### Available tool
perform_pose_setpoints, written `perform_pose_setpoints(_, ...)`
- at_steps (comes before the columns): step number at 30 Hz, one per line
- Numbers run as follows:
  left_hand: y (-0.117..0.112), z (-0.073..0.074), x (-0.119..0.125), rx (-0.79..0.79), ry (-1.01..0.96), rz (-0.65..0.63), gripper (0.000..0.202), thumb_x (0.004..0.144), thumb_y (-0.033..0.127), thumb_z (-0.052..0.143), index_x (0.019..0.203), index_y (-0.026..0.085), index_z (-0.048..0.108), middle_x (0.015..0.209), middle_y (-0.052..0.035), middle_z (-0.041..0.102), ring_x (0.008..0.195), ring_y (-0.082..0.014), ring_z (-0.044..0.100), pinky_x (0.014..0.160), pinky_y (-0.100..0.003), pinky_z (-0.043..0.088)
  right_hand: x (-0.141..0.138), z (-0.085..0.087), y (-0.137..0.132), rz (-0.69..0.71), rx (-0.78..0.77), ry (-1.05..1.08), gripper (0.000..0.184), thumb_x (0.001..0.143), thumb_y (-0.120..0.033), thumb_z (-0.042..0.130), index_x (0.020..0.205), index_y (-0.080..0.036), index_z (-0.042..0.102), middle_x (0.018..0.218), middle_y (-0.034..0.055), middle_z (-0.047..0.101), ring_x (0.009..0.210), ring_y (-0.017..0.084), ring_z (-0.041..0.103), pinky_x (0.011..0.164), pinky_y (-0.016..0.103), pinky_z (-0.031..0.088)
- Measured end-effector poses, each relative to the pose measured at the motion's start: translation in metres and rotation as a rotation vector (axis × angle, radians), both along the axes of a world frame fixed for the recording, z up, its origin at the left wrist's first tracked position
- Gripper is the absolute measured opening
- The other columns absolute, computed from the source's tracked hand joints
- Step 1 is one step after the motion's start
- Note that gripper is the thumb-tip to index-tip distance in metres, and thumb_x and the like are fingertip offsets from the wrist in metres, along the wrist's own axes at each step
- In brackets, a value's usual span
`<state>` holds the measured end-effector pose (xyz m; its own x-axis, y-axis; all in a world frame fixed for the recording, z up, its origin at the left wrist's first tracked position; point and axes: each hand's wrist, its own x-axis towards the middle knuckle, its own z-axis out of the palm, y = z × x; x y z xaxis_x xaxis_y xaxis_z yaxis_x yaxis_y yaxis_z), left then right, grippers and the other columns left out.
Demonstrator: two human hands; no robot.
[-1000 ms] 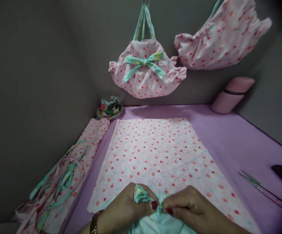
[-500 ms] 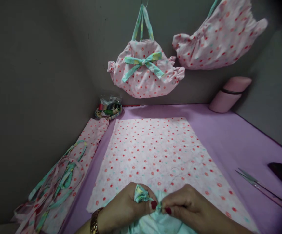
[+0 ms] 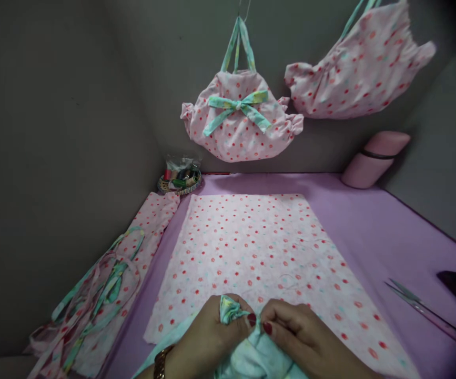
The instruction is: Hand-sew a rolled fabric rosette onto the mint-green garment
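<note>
My left hand (image 3: 208, 339) and my right hand (image 3: 302, 339) meet at the bottom middle, both pinched on a gathered piece of mint green fabric (image 3: 251, 355). A bunched tuft of it (image 3: 228, 308) sticks up from my left fingers. Under my hands lies a flat pink sheet with red dots (image 3: 259, 252) on the purple table (image 3: 370, 226). A thin thread runs over the sheet near my right hand.
A finished pink bag with a green bow (image 3: 240, 118) and a second pink bag (image 3: 360, 66) hang on the grey wall. A basket of thread spools (image 3: 179, 178) sits at the back left, pink pieces with green straps (image 3: 105, 284) at left, scissors (image 3: 421, 305) at right, a pink roll (image 3: 375, 158) behind.
My hands have shifted slightly lower and closer together on the green fabric. The view has tipped down a little, so the hanging bags sit lower in the picture.
</note>
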<state>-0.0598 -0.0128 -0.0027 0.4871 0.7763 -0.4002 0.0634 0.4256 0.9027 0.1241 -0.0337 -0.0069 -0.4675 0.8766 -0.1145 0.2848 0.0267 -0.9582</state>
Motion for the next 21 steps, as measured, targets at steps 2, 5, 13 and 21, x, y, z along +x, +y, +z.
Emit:
perform_pose_setpoints(2,-0.001,0.000,0.001,0.017,-0.003,0.015,0.035,0.069,0.042,0.068,0.076,0.010,0.056,0.063,0.0016,0.047,0.058,-0.0100,0.038,0.054,-0.021,0.031,0.000,-0.001,0.000,-0.006,-0.012,0.010,0.031,0.092,-0.040,0.038,0.074,-0.018,0.051,0.061,-0.0038,0.044,0.055,0.011,0.039,0.051,0.021,0.030)
perform_pose_setpoints(5,-0.003,-0.001,0.001,0.044,0.003,-0.016,0.033,0.069,0.040,0.069,0.074,0.010,0.056,0.062,0.0019,0.047,0.057,-0.0094,0.037,0.053,-0.021,0.030,-0.001,-0.003,-0.001,-0.020,-0.003,0.010,0.032,0.092,-0.041,0.038,0.070,-0.018,0.046,0.061,-0.0044,0.041,0.055,0.011,0.036,0.050,0.021,0.028)
perform_pose_setpoints(13,-0.006,-0.004,0.005,0.095,0.072,-0.010,0.031,0.073,0.043,0.063,0.072,0.014,0.053,0.060,0.0041,0.044,0.056,-0.0093,0.036,0.052,-0.021,0.030,-0.010,-0.003,0.000,-0.077,-0.064,0.076,0.036,0.088,-0.048,0.042,0.068,-0.019,0.040,0.056,-0.0073,0.031,0.050,0.009,0.027,0.044,0.020,0.020)
perform_pose_setpoints(21,-0.006,-0.001,0.007,0.112,0.097,-0.017,0.031,0.074,0.043,0.061,0.072,0.013,0.054,0.058,0.0046,0.042,0.054,-0.0091,0.034,0.051,-0.021,0.029,-0.015,-0.011,-0.005,-0.091,-0.133,0.216,0.031,0.089,-0.053,0.038,0.088,-0.022,0.036,0.055,-0.0101,0.032,0.047,0.008,0.025,0.043,0.018,0.020)
